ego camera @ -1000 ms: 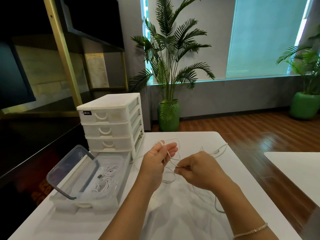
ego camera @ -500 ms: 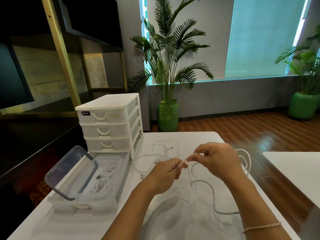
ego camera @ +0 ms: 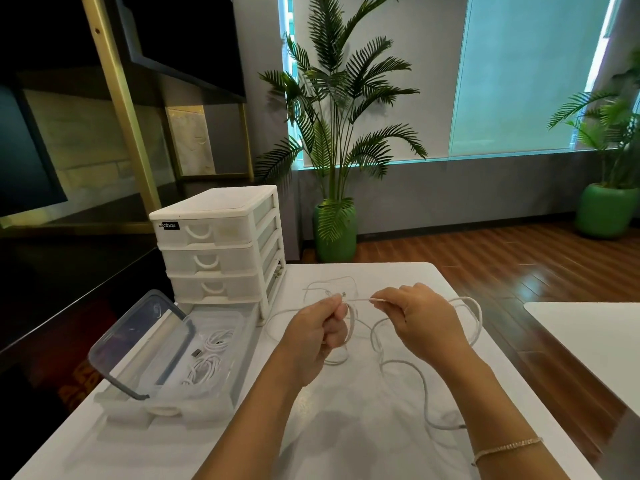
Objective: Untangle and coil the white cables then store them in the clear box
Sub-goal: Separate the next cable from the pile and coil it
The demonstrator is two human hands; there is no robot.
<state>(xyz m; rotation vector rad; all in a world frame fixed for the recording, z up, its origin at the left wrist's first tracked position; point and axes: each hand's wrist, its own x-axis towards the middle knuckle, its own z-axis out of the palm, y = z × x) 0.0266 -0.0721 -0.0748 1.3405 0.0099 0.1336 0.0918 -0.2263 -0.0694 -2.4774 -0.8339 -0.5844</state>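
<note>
My left hand [ego camera: 317,332] grips a white cable [ego camera: 403,365] near its plug end, with a small loop hanging under the fist. My right hand [ego camera: 417,318] pinches the same cable a little to the right, so a short straight stretch runs between both hands above the white table [ego camera: 346,427]. The cable's slack loops to the right and trails down towards my right forearm. A second thin white cable [ego camera: 329,284] lies loose behind my hands. The clear box [ego camera: 239,344] stands open at the left, with coiled white cables [ego camera: 207,358] inside.
The box's clear lid [ego camera: 138,341] with a dark rim leans up on its left side. A white three-drawer unit [ego camera: 218,251] stands behind the box. Another white table [ego camera: 588,341] is at the right, across a gap over wooden floor. Potted palms stand by the far wall.
My hands have drawn apart, pulling a short stretch of cable straight between them. The left hand has risen and now has a small loop under it. The slack has shifted on the table.
</note>
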